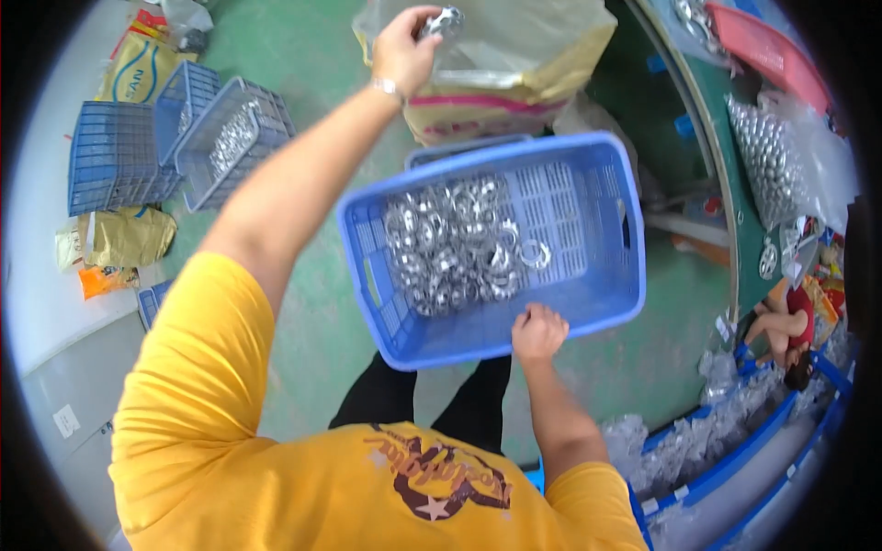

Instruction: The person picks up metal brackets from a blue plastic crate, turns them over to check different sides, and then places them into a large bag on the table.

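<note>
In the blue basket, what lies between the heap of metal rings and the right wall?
Head view: one loose ring beside the heap, then bare slotted basket bottom.

Yellow short-sleeved T-shirt (276, 487), dark brown print (412, 482) with pale star (432, 507), black trousers (378, 395), silvery left wristband (386, 86)

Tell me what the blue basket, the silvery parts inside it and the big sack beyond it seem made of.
Blue basket: likely moulded plastic, semi-matt; slotted base and rounded one-piece rim suggest it.
Silvery parts: probably polished or plated metal, given bright, hard glints; coated plastic is possible.
Big sack: perhaps plastic, faintly glossy; creased with a sheen.
</note>
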{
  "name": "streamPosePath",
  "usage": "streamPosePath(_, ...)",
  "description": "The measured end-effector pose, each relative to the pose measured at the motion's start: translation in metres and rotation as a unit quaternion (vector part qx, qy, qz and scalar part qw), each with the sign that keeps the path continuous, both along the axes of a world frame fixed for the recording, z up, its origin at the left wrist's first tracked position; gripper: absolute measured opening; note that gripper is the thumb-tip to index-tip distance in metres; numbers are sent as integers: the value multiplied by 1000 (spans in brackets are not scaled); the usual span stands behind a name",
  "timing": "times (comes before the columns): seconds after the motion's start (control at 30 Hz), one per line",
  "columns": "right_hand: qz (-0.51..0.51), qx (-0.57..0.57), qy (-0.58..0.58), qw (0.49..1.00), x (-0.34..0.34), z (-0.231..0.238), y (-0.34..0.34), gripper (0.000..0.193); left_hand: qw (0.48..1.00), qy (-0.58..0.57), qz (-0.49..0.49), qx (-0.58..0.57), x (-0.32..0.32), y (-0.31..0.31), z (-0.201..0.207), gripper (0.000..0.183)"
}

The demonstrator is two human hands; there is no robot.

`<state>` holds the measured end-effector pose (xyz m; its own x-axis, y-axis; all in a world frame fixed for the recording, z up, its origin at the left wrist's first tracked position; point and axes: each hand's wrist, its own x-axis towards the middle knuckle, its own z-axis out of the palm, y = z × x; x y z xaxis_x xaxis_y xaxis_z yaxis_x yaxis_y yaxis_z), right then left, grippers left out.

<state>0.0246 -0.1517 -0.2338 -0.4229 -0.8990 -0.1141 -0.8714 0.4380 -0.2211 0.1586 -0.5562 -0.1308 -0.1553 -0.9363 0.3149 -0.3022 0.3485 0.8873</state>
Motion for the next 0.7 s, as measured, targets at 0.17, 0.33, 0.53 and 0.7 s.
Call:
streamPosePath(0.17,-4,243,-70,968,-10,4,-20,14,929,-346,-124,30,-1,18,-18,19)
streamPosePath(0.33,-82,321,-174,927,-48,-72,-64,31,957,-210,-145,-140,7,98,-1,19)
streamPosePath(0.53,-241,286,-150,915,-69,-176,-93,35,952,-171,-186,175,57,235,-34,14)
streamPosePath(0.7,-141,368,-140,908,-78,-155,-96,39,866,-34,-113,485,67,303,-84,22)
